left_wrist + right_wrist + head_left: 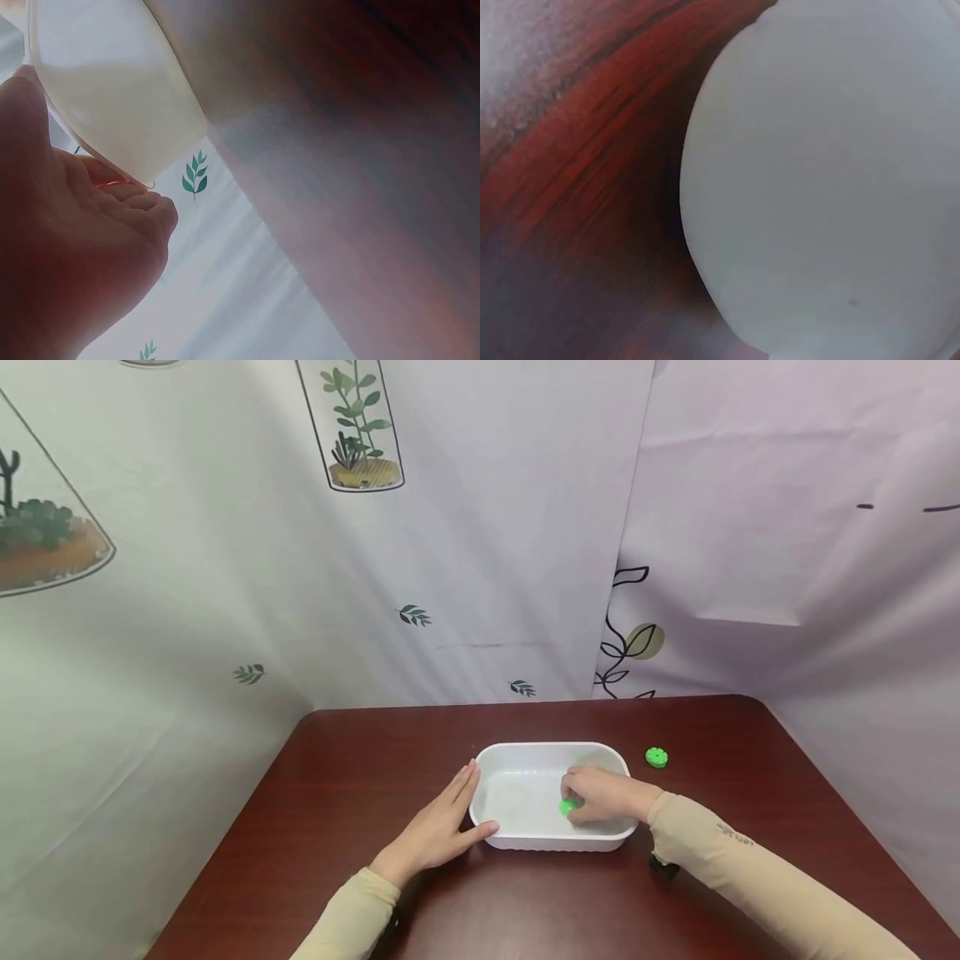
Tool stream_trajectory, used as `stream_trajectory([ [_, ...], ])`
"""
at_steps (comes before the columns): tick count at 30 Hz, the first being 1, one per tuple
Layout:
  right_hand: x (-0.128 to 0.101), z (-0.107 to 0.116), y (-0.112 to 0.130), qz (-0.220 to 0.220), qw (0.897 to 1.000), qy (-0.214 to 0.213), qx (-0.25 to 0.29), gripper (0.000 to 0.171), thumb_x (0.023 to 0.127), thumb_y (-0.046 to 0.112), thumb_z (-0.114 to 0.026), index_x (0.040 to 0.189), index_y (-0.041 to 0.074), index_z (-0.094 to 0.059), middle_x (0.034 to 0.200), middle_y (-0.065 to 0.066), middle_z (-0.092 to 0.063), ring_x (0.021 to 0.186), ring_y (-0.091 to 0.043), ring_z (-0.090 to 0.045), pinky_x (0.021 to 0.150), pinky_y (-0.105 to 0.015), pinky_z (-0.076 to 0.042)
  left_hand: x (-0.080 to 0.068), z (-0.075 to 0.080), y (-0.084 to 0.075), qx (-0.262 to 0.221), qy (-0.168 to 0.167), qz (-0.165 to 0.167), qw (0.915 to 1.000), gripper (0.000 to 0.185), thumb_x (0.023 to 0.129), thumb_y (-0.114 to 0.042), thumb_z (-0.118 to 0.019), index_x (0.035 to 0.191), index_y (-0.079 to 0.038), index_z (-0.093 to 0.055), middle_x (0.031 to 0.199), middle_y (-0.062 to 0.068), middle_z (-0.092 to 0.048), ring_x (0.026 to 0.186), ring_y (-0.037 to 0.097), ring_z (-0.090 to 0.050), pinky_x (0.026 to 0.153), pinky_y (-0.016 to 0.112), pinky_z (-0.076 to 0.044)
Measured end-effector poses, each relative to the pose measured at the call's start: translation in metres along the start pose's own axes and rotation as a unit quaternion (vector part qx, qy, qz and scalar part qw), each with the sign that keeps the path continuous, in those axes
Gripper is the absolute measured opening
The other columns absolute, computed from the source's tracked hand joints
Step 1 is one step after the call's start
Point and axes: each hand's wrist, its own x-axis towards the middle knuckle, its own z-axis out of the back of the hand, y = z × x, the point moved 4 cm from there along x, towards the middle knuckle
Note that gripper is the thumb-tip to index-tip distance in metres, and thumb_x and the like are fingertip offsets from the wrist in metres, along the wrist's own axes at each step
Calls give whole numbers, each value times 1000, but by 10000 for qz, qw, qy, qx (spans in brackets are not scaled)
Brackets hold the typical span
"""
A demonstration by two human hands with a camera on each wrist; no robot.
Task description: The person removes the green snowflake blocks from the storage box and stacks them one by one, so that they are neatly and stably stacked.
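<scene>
Risk: the white tray [525, 760] is light, so it may slide on the counter [337, 760] if the left hand [438, 831] lets go.
Right hand [603, 793]: its grip is curled, pinching a green piece [567, 807] inside the tray.
Left hand: straight fingers rest against the tray's left wall.
Tray contents: only that piece.
Outside: a second green piece [656, 757] lies on the counter, near the tray's far right corner.

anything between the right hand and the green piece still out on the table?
The white tray's far right wall is. The right hand is inside the tray, fingers round one green piece; the other green piece lies on the table just outside that corner. Nothing else visible between them. The left hand rests against the tray's left end.
</scene>
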Motion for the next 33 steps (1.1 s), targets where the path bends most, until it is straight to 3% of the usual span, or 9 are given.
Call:
stream_trajectory([
  [16, -7, 6, 0, -29, 9994, -322, 77, 21, 82, 17, -78, 98, 12, -65, 83, 6, -52, 77, -10, -49, 70, -27, -45, -1, -2, 0, -35, -14, 2, 10000, 96, 95, -67, -52, 159, -1, -24, 166, 14, -19, 152, 32, -21, 115, 49, -33],
  [24, -8, 37, 10, 20, 9962, -869, -79, 28, 83, 19, -80, 107, 8, -70, 97, 3, -60, 83, -13, -55, 76, -31, -52, 0, -1, 0, 37, -56, -7, 10000, 96, 95, -67, -52, 159, -2, -24, 167, 14, -18, 152, 30, -21, 115, 48, -33],
  [33, -9, 82, 32, 476, 9841, -1709, 68, 26, 85, 16, -74, 110, 10, -71, 105, 3, -61, 91, -18, -66, 79, -33, -56, -2, -1, -1, 51, -27, 50, 10000, 96, 95, -68, -50, 160, -3, -22, 167, 13, -17, 152, 28, -20, 115, 47, -32],
])
